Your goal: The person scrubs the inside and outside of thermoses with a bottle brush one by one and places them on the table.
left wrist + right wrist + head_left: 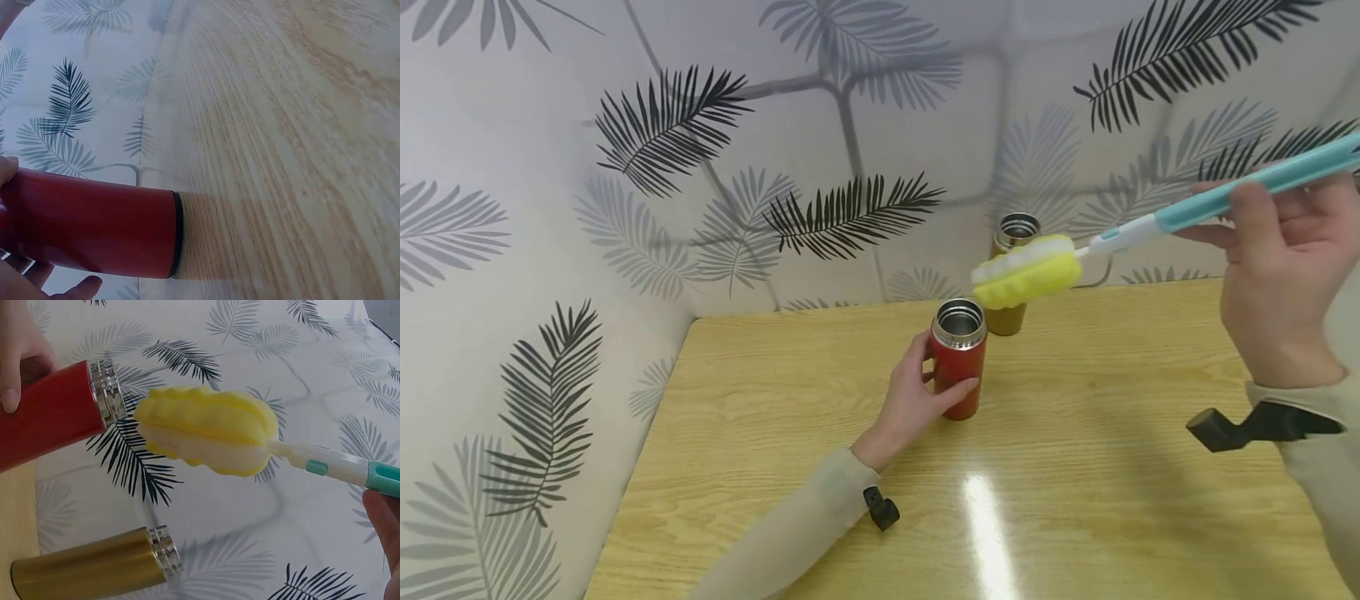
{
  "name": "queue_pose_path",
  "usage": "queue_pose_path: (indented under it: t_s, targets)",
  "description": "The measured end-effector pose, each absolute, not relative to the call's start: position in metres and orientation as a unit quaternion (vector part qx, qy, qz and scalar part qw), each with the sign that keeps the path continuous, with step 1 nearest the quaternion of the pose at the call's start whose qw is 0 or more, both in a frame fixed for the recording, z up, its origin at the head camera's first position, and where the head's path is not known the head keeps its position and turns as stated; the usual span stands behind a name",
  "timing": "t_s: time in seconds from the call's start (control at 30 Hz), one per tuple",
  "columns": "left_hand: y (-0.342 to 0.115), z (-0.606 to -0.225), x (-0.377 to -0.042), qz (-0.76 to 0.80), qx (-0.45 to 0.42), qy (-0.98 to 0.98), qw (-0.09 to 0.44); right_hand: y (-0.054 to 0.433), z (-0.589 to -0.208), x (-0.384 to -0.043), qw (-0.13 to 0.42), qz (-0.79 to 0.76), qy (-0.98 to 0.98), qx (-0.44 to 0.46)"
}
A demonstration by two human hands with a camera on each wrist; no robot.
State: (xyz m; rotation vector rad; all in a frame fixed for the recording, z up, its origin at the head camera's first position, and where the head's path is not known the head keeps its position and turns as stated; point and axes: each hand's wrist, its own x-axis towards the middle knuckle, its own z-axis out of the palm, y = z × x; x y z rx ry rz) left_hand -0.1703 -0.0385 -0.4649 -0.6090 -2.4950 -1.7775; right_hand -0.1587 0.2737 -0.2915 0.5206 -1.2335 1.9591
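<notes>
Wooden table (760, 392), red flask (958, 360) upright in left grip (912, 400)

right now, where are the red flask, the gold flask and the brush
Red flask (958, 365): head view, on its red body.
Gold flask (89, 569): right wrist view, on its gold body.
Brush (209, 422): right wrist view, on its sponge head.

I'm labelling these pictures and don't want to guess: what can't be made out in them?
Sponge bottle brush: far end, cut off by the right edge in the head and right wrist views.
Red vacuum flask: inner bottom; its opening is too small and dim in the head view.
Gold vacuum flask: inner bottom, hidden by its near rim in the head view.
</notes>
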Motion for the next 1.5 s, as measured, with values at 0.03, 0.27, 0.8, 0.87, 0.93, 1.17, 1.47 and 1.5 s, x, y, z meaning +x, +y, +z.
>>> queue_pose_path:
  t_s: [0.03,0.27,0.8,0.87,0.93,1.17,1.47,1.5]
  targets:
    - [-0.039,-0.465,-0.170,-0.570,-0.193,-0.799,0.009,0.271,-0.289,-0.159,0.374,0.765,-0.481,0.210]
    - [-0.039,-0.468,-0.174,-0.600,-0.177,-0.780,-0.007,0.248,-0.279,-0.164,0.346,0.779,-0.468,0.233]
    - [-0.037,-0.471,-0.175,-0.619,-0.185,-0.763,-0.001,0.233,-0.262,-0.171,0.324,0.706,-0.578,0.250]
    - [-0.037,-0.471,-0.175,-0.620,-0.185,-0.763,-0.001,0.230,-0.258,-0.172,0.316,0.699,-0.584,0.266]
    - [-0.037,-0.471,-0.175,-0.621,-0.185,-0.762,-0.001,0.228,-0.255,-0.173,0.309,0.694,-0.587,0.279]
    - [-0.038,-0.469,-0.175,-0.617,-0.179,-0.766,0.006,0.217,-0.246,-0.178,0.293,0.655,-0.637,0.281]
    - [-0.039,-0.465,-0.174,-0.620,-0.167,-0.766,-0.012,0.211,-0.250,-0.185,0.282,0.631,-0.660,0.292]
    - [-0.039,-0.465,-0.175,-0.622,-0.167,-0.765,-0.013,0.211,-0.251,-0.186,0.284,0.624,-0.667,0.292]
